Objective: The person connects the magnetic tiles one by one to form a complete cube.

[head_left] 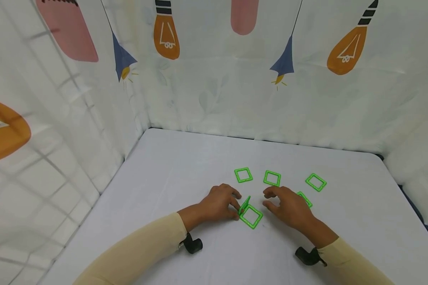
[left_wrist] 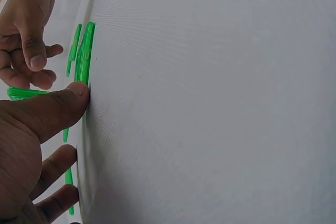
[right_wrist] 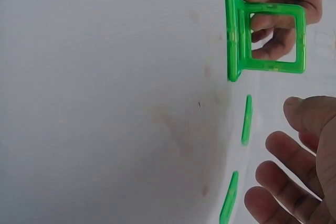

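left hand (head_left: 220,204) on joined green frames (head_left: 244,206)

Six green square frames (head_left: 258,221), two hands (head_left: 219,203), two wrist cameras (head_left: 194,244).

A small curtained booth; what building surrounds it cannot be told. Below the left hand (head_left: 219,204) and right hand (head_left: 291,208) spreads a white-covered table (head_left: 185,158). Beyond them hangs a pale curtain (head_left: 217,103) printed with orange light bulbs (head_left: 167,29) and blue lamps (head_left: 285,57); a matching side curtain (head_left: 96,138) stands to their left.
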Motion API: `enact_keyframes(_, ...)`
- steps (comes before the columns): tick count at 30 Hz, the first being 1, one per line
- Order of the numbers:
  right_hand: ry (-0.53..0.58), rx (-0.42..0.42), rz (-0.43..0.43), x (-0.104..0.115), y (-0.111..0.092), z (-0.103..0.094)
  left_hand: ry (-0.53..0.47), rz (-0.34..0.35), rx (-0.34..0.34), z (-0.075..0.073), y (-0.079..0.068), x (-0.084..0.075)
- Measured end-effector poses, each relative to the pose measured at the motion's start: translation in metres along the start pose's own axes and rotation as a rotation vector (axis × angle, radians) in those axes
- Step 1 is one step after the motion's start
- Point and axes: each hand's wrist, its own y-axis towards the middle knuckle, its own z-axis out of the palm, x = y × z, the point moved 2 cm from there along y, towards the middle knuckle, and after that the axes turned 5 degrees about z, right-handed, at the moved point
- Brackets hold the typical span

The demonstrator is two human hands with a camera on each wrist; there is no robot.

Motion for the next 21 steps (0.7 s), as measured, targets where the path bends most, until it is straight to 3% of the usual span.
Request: enact_keyframes(21,-0.026,-0.045,0.065,-0.03,-0.017,-0.013,0.009,0.002,-0.005,0.0,-0.001,-0.001)
